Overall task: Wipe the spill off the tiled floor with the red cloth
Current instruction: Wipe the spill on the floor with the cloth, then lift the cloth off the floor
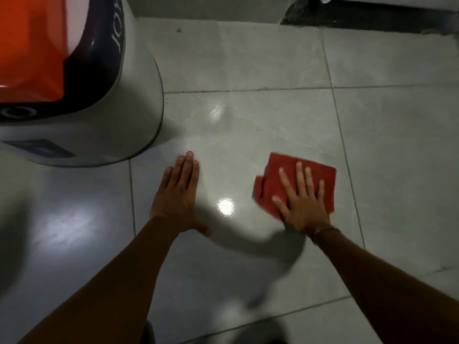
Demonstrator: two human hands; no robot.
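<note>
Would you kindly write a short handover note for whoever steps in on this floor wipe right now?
Right hand: flat, fingers spread, pressing the red cloth onto the tiled floor.
Left hand: flat on the same tile, holding nothing, near the white appliance.
Done: cannot tell; glare hides any wet patch.
Left: wipe between the hands, check the shiny streaks beyond them.

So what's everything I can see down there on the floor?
red cloth: one, red, flat on the tiles right of centre, under the right hand.
tiled floor: pale grey glossy tiles with dark grout lines, all around; a bright light glare between the hands.
white appliance: one, white with a dark band and an orange top, upper left.
dark strip: one, blackish, along the top right edge.
left hand: one, flat on the tile, fingers together.
right hand: one, fingers spread, pressing the cloth.
</note>
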